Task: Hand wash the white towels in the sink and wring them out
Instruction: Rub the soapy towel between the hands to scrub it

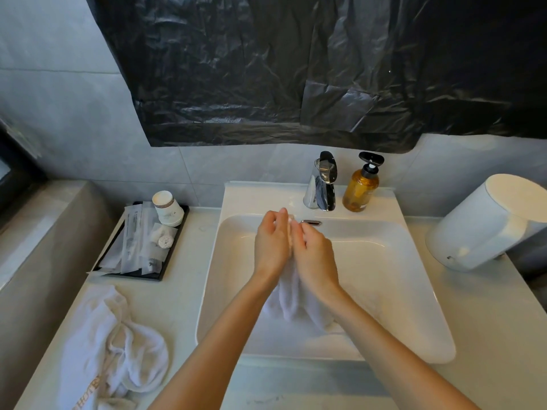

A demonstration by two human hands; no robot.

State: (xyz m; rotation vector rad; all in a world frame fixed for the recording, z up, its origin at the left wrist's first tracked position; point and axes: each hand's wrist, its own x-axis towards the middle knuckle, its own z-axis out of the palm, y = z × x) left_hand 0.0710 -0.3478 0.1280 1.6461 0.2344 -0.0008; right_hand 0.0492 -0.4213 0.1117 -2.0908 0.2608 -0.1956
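**Plainly two towels, one in hand**

Over the white rectangular ceramic sink, the left hand and right hand meet. Their fingers are bent and grip one white terry towel, which is squeezed between the palms. Its tail hangs down into the basin. A second white towel lies crumpled on the pale counter to the left of the sink. I count one chrome tap, one amber pump bottle and one black tray carrying a single stack of paper cups.

Sink towel half hidden between left hand and right hand, counter towel cropped below
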